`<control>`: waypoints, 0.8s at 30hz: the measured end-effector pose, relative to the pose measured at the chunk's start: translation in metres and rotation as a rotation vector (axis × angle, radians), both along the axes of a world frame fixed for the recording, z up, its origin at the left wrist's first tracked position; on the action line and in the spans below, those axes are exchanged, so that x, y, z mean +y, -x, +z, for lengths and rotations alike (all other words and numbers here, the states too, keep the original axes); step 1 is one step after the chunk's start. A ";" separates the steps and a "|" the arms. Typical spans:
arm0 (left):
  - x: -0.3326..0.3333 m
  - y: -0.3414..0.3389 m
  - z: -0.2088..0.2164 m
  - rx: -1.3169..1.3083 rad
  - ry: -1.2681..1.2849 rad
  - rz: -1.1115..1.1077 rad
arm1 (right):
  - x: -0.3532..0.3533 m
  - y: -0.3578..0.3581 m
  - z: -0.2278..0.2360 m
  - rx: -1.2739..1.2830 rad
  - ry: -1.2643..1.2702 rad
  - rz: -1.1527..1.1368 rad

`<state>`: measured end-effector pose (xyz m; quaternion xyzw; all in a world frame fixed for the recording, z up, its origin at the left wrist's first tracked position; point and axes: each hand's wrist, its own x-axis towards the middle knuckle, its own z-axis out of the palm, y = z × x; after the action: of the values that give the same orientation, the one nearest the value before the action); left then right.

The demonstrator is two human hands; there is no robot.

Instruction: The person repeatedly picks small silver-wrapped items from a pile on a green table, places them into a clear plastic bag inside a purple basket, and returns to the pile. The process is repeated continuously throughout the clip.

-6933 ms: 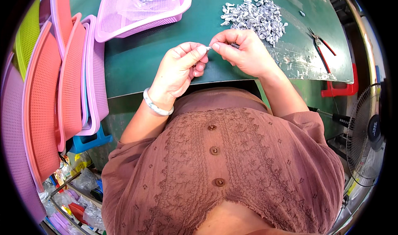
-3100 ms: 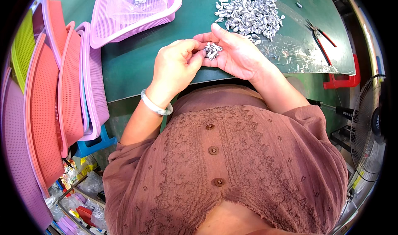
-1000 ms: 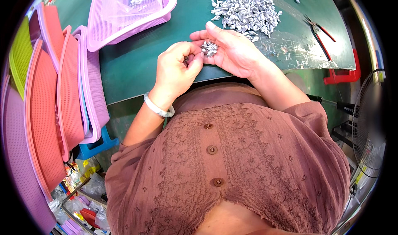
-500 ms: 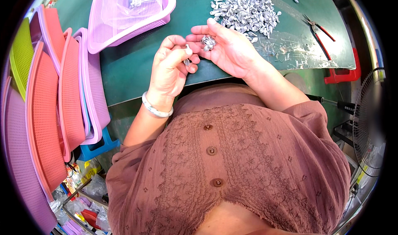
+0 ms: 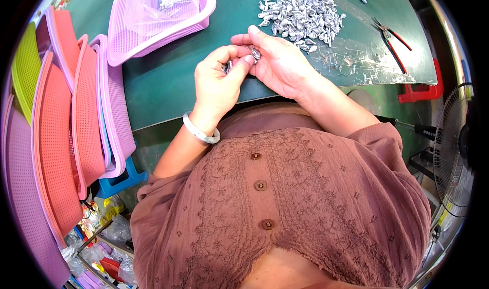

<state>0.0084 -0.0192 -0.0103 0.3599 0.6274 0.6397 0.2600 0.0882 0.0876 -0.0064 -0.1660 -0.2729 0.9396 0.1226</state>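
Observation:
My left hand (image 5: 219,85), with a pale bangle (image 5: 199,130) on its wrist, is closed, and its thumb and index finger reach into my right hand. Small grey teardrop-shaped pieces (image 5: 227,66) show inside its curled fingers. Cupped palm-up, my right hand (image 5: 282,67) holds a few more of the grey pieces (image 5: 255,54), partly hidden by the left fingertips. Just beyond it, a heap of the same grey pieces (image 5: 305,16) lies on the green table (image 5: 168,93).
A lilac basket (image 5: 160,47) with a clear plastic bag inside stands at the far left of the table. Red-handled pliers (image 5: 391,42) lie at the right. Stacked coloured baskets (image 5: 56,146) crowd my left side. A fan (image 5: 453,146) stands to my right.
My left hand has moved right, its thumb and index finger now at the pieces in my right palm. Fewer pieces show there. My right hand has barely shifted.

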 end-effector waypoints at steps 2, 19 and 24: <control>-0.001 0.001 0.001 -0.283 -0.026 0.017 | -0.002 0.001 0.004 -0.010 0.011 -0.042; -0.006 0.008 0.018 -0.242 0.026 0.022 | 0.001 -0.004 0.009 0.049 0.059 0.023; -0.008 0.013 0.013 0.286 0.094 0.052 | 0.000 -0.005 0.010 0.032 0.017 0.048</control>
<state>-0.0049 -0.0267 0.0024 0.4185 0.6964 0.5582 0.1681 0.0932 0.0880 0.0037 -0.1454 -0.2669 0.9471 0.1028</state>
